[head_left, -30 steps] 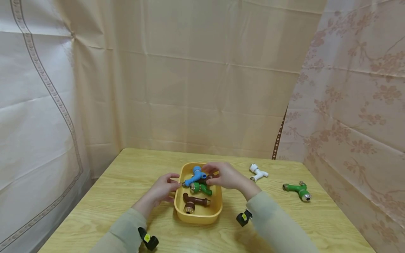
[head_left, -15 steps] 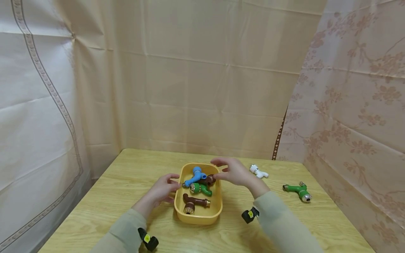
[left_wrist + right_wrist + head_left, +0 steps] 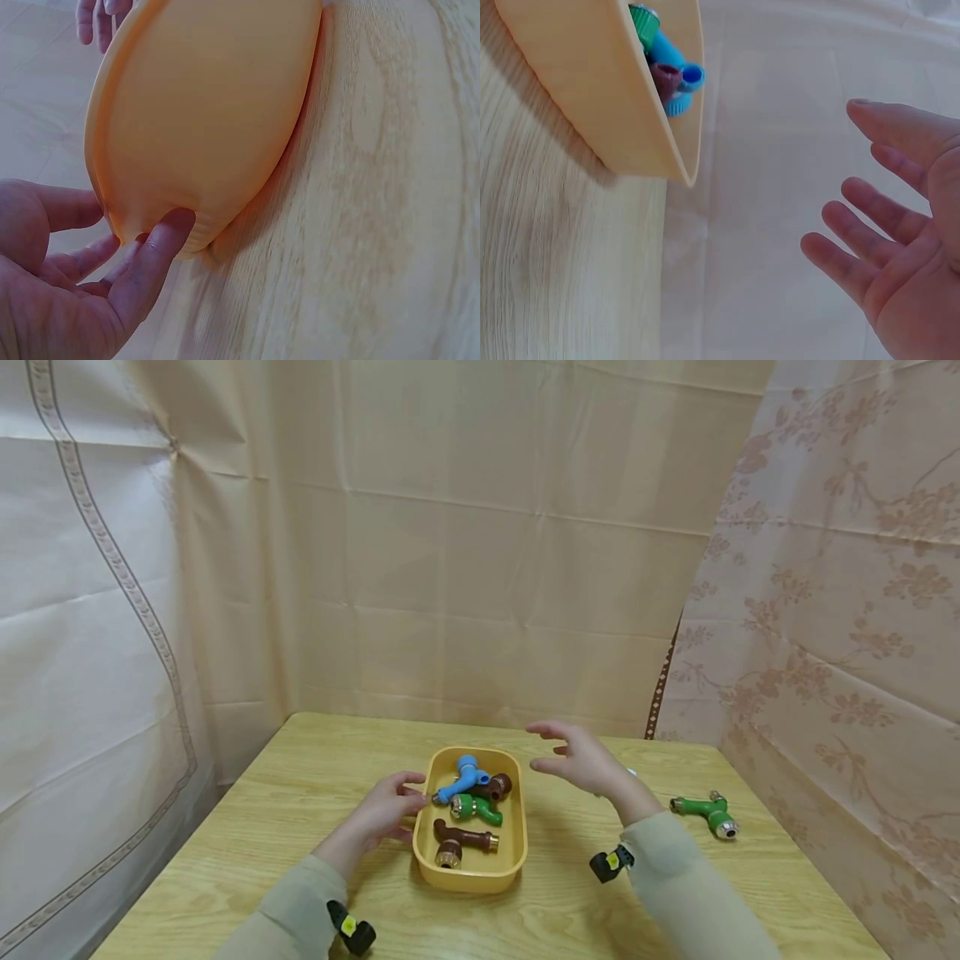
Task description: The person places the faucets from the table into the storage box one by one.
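Note:
A yellow plastic basin (image 3: 471, 881) stands on the table holding several taps. A blue tap (image 3: 457, 781) lies at its far end, partly over a dark brown tap (image 3: 497, 787). Below them are a green tap (image 3: 476, 809) and a brown tap (image 3: 461, 837). My left hand (image 3: 386, 810) touches the basin's left side, and the left wrist view shows its fingers at the outer wall and rim. Off to the right of the basin, my right hand (image 3: 581, 762) is in the air, fingers spread and holding nothing.
Another green tap (image 3: 708, 812) lies on the wooden table (image 3: 300, 793) at the right. A white tap (image 3: 632, 772) is mostly hidden behind my right hand. Cloth curtains (image 3: 450, 568) hang behind the table and at both sides.
My right hand has let go of the dark brown tap at the basin's far end and moved right, now covering most of the white tap. My left hand stays at the basin.

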Motion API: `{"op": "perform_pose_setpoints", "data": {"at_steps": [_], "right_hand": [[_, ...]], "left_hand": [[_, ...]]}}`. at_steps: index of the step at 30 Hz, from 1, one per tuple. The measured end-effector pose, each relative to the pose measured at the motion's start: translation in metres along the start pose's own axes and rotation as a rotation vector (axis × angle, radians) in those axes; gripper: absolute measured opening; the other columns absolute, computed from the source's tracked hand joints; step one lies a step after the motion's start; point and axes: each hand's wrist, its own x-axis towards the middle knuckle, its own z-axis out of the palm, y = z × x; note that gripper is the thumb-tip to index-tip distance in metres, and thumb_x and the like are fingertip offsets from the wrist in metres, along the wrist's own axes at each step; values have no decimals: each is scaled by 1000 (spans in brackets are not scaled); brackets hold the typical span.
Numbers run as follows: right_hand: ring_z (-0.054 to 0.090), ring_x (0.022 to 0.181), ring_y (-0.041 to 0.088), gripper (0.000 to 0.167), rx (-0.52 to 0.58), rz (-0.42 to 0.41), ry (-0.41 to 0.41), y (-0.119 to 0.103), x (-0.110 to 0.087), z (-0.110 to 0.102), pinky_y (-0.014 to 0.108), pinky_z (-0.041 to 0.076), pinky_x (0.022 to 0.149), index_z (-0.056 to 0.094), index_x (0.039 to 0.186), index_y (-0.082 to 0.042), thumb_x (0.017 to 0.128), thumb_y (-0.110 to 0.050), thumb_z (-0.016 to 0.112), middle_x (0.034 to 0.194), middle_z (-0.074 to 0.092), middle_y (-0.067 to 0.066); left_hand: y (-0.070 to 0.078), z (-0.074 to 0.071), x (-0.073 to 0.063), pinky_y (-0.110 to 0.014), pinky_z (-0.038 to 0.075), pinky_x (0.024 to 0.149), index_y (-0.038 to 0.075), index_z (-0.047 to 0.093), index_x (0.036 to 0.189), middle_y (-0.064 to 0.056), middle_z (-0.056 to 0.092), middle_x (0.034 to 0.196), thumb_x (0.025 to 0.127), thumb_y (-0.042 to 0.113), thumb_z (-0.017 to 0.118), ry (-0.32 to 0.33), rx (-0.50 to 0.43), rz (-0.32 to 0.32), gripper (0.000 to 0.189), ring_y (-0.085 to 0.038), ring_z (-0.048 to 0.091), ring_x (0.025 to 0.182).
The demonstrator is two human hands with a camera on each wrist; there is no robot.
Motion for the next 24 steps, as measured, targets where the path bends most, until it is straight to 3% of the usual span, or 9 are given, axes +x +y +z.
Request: {"op": "perform_pose_setpoints", "data": {"at_steps": [9,24], "right_hand": [[46,135,42,56,3,1,73,19,-5,-9,58,44,105,56,143,-10,92,-13,77,146,53,13],[40,139,45,58,1,99,126,54,-16,-19,62,40,107,52,146,-10,94,-16,76,150,50,15]], "left_hand": [[-2,0,1,-42,60,60,0,48,145,-21,57,116,101,8,59,1,0,-3,46,-35,65,100],[-2,1,2,-42,60,59,0,49,144,-21,58,117,101,8,60,7,6,-6,45,-34,66,99]]}}
